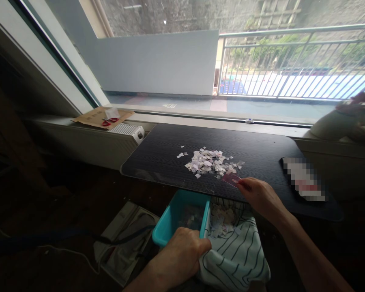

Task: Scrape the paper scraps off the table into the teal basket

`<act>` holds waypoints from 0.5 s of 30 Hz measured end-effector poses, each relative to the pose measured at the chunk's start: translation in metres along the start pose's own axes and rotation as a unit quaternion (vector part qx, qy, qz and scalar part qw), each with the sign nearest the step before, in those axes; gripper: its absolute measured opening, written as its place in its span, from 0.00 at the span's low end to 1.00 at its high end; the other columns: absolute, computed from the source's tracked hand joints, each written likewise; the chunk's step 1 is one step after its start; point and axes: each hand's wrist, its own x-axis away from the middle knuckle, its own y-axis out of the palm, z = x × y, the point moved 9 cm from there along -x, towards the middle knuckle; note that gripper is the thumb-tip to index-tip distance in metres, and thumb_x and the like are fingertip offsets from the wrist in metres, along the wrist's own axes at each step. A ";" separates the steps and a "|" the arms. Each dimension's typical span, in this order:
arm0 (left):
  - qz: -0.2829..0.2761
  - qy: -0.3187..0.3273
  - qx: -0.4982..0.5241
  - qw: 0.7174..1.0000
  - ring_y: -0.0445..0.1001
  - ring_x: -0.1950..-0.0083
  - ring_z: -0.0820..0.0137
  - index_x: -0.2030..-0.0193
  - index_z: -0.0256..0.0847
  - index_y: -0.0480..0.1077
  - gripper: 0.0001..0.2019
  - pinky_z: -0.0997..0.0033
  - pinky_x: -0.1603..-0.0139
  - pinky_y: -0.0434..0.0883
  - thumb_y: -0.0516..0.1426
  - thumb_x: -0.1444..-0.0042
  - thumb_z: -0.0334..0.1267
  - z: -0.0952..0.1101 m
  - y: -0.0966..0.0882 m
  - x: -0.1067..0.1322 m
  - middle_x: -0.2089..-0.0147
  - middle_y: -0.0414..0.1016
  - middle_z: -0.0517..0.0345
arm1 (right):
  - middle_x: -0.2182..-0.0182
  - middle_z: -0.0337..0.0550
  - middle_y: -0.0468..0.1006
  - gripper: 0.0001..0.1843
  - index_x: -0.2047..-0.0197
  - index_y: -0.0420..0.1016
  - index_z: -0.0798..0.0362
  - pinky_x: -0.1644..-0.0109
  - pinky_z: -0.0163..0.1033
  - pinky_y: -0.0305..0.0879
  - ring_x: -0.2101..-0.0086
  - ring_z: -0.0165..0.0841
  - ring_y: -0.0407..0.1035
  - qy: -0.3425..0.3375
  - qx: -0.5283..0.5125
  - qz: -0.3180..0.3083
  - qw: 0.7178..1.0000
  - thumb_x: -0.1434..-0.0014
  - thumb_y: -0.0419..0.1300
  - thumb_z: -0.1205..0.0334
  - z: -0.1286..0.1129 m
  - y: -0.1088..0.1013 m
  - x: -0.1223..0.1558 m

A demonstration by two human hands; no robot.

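A pile of small torn paper scraps (pixel 207 162) lies on the dark tabletop (pixel 158 150). My right hand (pixel 260 198) pinches a thin, see-through pinkish card (pixel 231 179) at the near right edge of the pile. Below the table edge, my left hand (pixel 182 251) is closed around the near rim of a teal plastic bin (pixel 167 221), its thumb over the edge of the striped cloth (pixel 240 247); the fingertips are hidden. This cloth lines a basket beside the bin, with more paper scraps (pixel 222 219) inside. Some scraps also lie in the teal bin.
At the table's right lies a phone-shaped object (pixel 304 180), its face pixelated. Red-handled scissors (pixel 110 121) rest on a brown paper envelope (pixel 94 117) by the window, above a white radiator (pixel 127 132). A pale box-like item (pixel 124 239) sits on the dark floor.
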 end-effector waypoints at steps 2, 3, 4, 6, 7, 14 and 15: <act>-0.008 0.006 -0.008 1.000 0.74 0.71 0.62 0.67 0.42 0.72 0.04 0.71 0.74 0.59 0.57 0.43 0.33 0.003 0.000 -0.003 0.72 0.74 0.57 | 0.70 0.43 0.78 0.16 0.67 0.78 0.52 0.67 0.35 0.55 0.71 0.32 0.69 -0.012 -0.010 -0.001 1.000 0.38 0.50 0.58 -0.004 0.001 -0.002; -0.012 0.010 -0.009 1.000 0.74 0.71 0.62 0.67 0.42 0.73 0.04 0.71 0.74 0.59 0.57 0.43 0.33 0.005 0.000 -0.005 0.72 0.74 0.57 | 0.70 0.42 0.77 0.16 0.68 0.77 0.52 0.68 0.35 0.55 0.72 0.31 0.68 -0.014 -0.010 0.004 1.000 0.37 0.50 0.58 -0.006 0.001 -0.004; -0.015 0.014 -0.009 1.000 0.74 0.71 0.62 0.67 0.41 0.73 0.04 0.72 0.74 0.59 0.57 0.43 0.33 0.006 0.000 -0.006 0.72 0.74 0.57 | 0.71 0.42 0.77 0.16 0.68 0.77 0.52 0.68 0.35 0.54 0.72 0.31 0.68 -0.013 -0.008 0.011 1.000 0.37 0.50 0.58 -0.006 0.000 -0.007; -0.017 0.022 -0.008 1.000 0.74 0.71 0.62 0.67 0.41 0.73 0.04 0.71 0.74 0.59 0.57 0.44 0.33 0.009 -0.001 -0.008 0.72 0.74 0.56 | 0.71 0.42 0.77 0.16 0.69 0.77 0.52 0.68 0.35 0.53 0.72 0.31 0.68 -0.007 0.000 0.019 1.000 0.38 0.50 0.58 -0.005 -0.001 -0.015; -0.016 0.026 -0.009 1.000 0.74 0.71 0.62 0.67 0.41 0.73 0.04 0.71 0.75 0.59 0.57 0.44 0.33 0.010 -0.001 -0.008 0.72 0.74 0.56 | 0.71 0.42 0.77 0.16 0.70 0.76 0.53 0.68 0.35 0.53 0.72 0.31 0.68 -0.004 0.004 0.020 1.000 0.38 0.50 0.58 -0.004 0.000 -0.018; -0.019 0.033 -0.014 0.999 0.74 0.71 0.62 0.67 0.40 0.73 0.03 0.71 0.75 0.60 0.57 0.45 0.33 0.012 0.001 -0.010 0.72 0.74 0.56 | 0.73 0.41 0.75 0.17 0.72 0.74 0.53 0.69 0.34 0.53 0.73 0.30 0.66 -0.034 -0.005 -0.013 0.999 0.37 0.50 0.58 -0.016 0.004 -0.015; -0.022 0.034 -0.016 0.999 0.74 0.72 0.62 0.68 0.40 0.73 0.03 0.71 0.75 0.59 0.58 0.45 0.33 0.013 0.001 -0.011 0.72 0.74 0.56 | 0.73 0.40 0.75 0.17 0.72 0.74 0.53 0.69 0.34 0.53 0.73 0.29 0.66 -0.036 -0.011 -0.017 0.999 0.37 0.51 0.58 -0.016 0.004 -0.013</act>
